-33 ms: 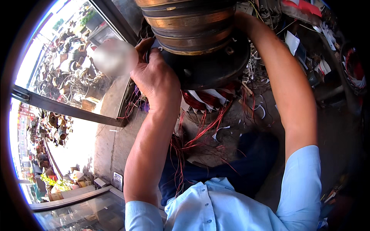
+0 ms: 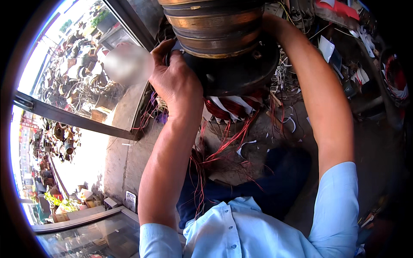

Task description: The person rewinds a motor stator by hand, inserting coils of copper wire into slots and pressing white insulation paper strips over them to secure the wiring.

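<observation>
A heavy cylinder with copper-coloured slip rings (image 2: pixel 215 23) banded in black stands at the top of the view. It rises from a wide round black flange (image 2: pixel 234 73). My left hand (image 2: pixel 174 75) grips the flange's left edge, thumb on top and fingers partly hidden. My right arm reaches round the far right side, where the cylinder hides most of my right hand (image 2: pixel 271 21), so its fingers do not show. Under the flange are coil windings (image 2: pixel 228 107) of dark red wire with white insulation strips. Loose red wires (image 2: pixel 211 157) trail from them toward my lap.
A metal-framed glass door (image 2: pixel 77 118) stands on the left, with piles of scrap parts (image 2: pixel 64 137) outside. Paper scraps (image 2: pixel 327 47) and tangled wire lie at right. Another red-wound coil (image 2: pixel 396 77) sits at the far right edge. A blurred round patch covers something beside my left hand.
The slip-ring cylinder has shifted slightly to the right and tilted a little. My left hand has moved slightly with the flange. My right arm looks almost unchanged.
</observation>
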